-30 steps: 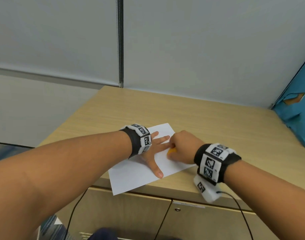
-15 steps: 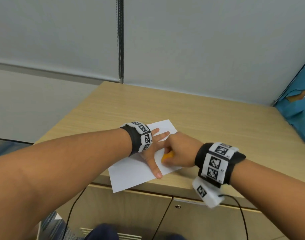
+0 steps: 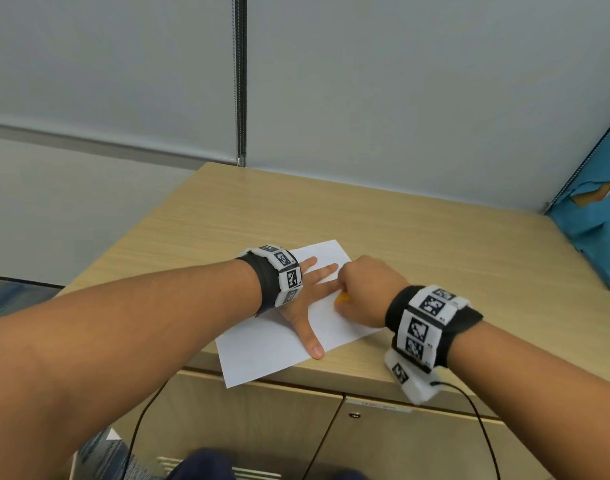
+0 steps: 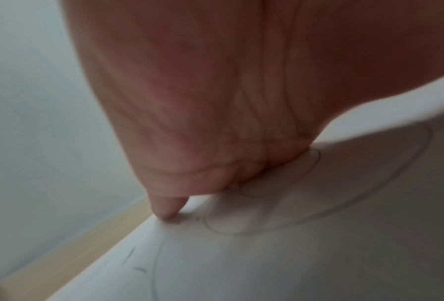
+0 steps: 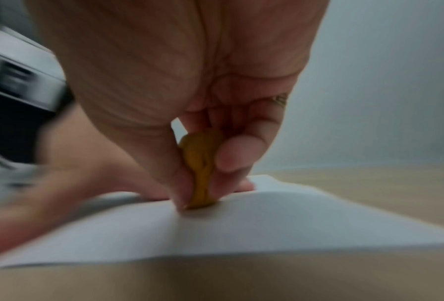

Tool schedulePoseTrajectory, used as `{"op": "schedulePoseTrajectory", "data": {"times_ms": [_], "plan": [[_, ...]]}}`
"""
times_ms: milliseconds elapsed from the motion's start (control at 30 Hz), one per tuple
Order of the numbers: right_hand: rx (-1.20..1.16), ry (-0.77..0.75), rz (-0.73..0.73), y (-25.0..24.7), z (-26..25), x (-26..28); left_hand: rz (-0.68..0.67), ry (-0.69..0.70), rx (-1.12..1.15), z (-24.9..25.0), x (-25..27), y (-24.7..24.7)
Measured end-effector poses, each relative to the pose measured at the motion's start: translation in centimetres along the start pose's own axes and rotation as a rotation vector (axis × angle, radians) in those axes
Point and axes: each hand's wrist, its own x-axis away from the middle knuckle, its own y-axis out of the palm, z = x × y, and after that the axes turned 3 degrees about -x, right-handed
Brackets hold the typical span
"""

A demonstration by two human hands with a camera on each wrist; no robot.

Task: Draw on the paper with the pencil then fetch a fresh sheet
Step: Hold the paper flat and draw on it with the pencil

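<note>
A white rectangular sheet of paper (image 3: 272,344) lies at an angle on the light wood-grain counter (image 3: 418,244), with its near corner hanging a little past the front edge above the cabinet doors (image 3: 262,420). The left hand (image 3: 307,299) lies flat on the sheet, fingers straight and spread and the thumb pointing back toward the counter's front edge, so it is open and pressing the paper down. In the left wrist view faint grey pencil curves (image 4: 318,205) run across the paper beside the heel of the palm, along with a few short darker strokes nearer the edge. The right hand (image 3: 364,292) sits just beside the left, its knuckles touching or nearly touching the left fingers, and is curled closed around a short orange-yellow pencil (image 5: 200,171). The right wrist view, though blurred, shows the thumb and fingers pinching the pencil with its lower end down on the paper. From the head view only a small orange bit shows under that fist. Both wrists wear black bands with white blocks printed in black square markers (image 3: 425,317), and a dark cable (image 3: 476,420) hangs from the right one. A blue partition (image 3: 594,216) stands at the counter's right edge.
</note>
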Motion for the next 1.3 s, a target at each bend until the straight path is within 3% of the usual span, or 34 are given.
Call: {"op": "schedulePoseTrajectory", "data": {"times_ms": [100, 333, 567, 767, 1000, 1167, 1233, 1300], "plan": [[-0.028, -0.087, -0.085, 0.8, -1.3, 1.4, -0.014, -0.001, -0.021, -0.1, -0.3, 0.0], [-0.006, -0.064, -0.038, 1.0, -0.7, 1.8, -0.039, 0.004, -0.008, 0.0, 0.7, -0.5], [0.034, -0.001, -0.042, -0.1, 1.7, 0.9, -0.09, -0.109, 0.018, -1.8, 2.5, 0.8], [0.031, -0.024, -0.048, -0.5, 1.2, -0.1, 0.02, 0.159, -0.042, -0.1, 2.2, -0.6], [-0.003, -0.196, -0.122, 1.2, -1.5, 3.3, 0.041, 0.164, 0.029, -0.1, 1.3, -0.1], [-0.011, 0.01, -0.02, -0.8, 1.3, -0.1, 0.04, 0.119, 0.014, 0.1, 1.2, -0.1], [-0.016, -0.001, 0.003, -0.4, 0.7, -0.1, 0.032, 0.122, 0.015, 0.4, 1.5, -0.4], [-0.012, -0.089, -0.074, 0.3, -1.0, 1.3, 0.037, 0.141, 0.043, 0.7, 2.0, -0.6]]}}
